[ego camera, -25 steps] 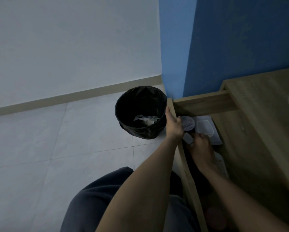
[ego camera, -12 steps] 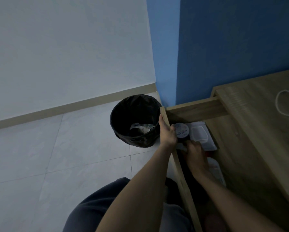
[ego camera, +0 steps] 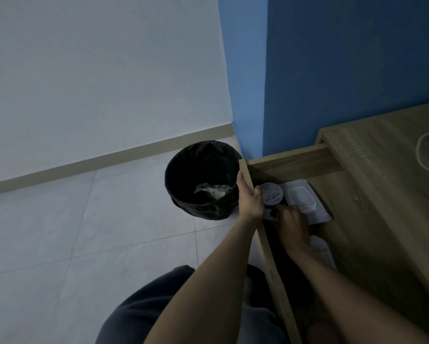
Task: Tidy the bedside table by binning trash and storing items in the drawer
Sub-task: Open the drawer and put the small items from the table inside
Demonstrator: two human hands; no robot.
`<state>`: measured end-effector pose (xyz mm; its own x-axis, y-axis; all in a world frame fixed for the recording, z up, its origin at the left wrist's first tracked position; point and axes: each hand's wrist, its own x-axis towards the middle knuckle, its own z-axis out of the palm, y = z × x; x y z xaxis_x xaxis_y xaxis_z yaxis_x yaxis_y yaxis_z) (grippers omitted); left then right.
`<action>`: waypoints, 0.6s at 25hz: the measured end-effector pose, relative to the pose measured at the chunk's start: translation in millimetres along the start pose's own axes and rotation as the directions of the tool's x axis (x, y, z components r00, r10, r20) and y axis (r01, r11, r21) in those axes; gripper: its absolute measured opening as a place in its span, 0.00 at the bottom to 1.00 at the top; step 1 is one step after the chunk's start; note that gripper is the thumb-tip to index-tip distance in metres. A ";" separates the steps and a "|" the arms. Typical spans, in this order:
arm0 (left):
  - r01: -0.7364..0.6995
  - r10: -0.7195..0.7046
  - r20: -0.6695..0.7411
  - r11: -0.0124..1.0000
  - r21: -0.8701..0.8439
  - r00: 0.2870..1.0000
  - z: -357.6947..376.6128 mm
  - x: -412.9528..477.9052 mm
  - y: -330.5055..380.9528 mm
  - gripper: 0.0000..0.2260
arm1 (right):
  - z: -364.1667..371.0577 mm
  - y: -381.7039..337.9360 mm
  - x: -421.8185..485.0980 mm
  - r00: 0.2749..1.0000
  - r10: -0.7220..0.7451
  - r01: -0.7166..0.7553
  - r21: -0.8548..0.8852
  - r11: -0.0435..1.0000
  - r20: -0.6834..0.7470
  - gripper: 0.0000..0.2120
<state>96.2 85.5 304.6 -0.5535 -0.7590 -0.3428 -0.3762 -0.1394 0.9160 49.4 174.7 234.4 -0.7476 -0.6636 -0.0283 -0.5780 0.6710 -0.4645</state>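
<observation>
The wooden drawer (ego camera: 245, 173) of the bedside table (ego camera: 382, 189) stands pulled out. My left hand (ego camera: 249, 202) grips the top edge of its front panel. Inside the drawer, my right hand (ego camera: 293, 225) is curled with its fingertips on a small white object (ego camera: 270, 216) at the front left corner. A round dark jar with a pale label (ego camera: 272, 194) lies just beyond it, and a white wipes pack (ego camera: 301, 198) lies to the right. A white bottle (ego camera: 322, 250) shows partly under my right wrist.
A black-lined bin (ego camera: 181, 194) with crumpled paper (ego camera: 212, 191) inside stands on the tiled floor left of the drawer. A white cable loop (ego camera: 420, 157) lies on the table top. Blue wall behind; my dark-trousered knee (ego camera: 146, 306) is below.
My right hand has pushed slightly deeper toward the drawer's front left corner with the small white object. My left hand stays on the drawer front.
</observation>
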 end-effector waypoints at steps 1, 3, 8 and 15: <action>-0.004 0.004 -0.004 1.000 -0.002 1.000 0.1 -0.8 0.2 0.28 | -2.4 -0.5 0.3 1.000 -0.018 0.019 -0.048 0.999 0.022 0.08; -0.015 0.015 -0.014 1.000 -0.002 1.000 0.9 -1.6 1.1 0.28 | -10.1 1.2 -0.1 0.998 -0.054 0.055 -0.058 0.997 0.031 0.10; -0.015 0.015 -0.009 1.000 -0.012 1.000 8.6 -2.0 6.4 0.28 | -60.9 2.7 -12.4 0.996 -0.064 0.070 0.094 0.993 -0.062 0.18; -0.018 0.018 -0.003 0.999 -0.042 1.000 32.5 4.7 7.0 0.28 | -151.1 46.0 -69.4 0.963 0.051 -0.004 0.177 0.984 -0.264 0.17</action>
<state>66.8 101.6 302.6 -0.5579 -0.7635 -0.3253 -0.3346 -0.1518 0.9300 25.3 301.6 348.8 -0.8359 -0.5176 0.1824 -0.5081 0.6042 -0.6138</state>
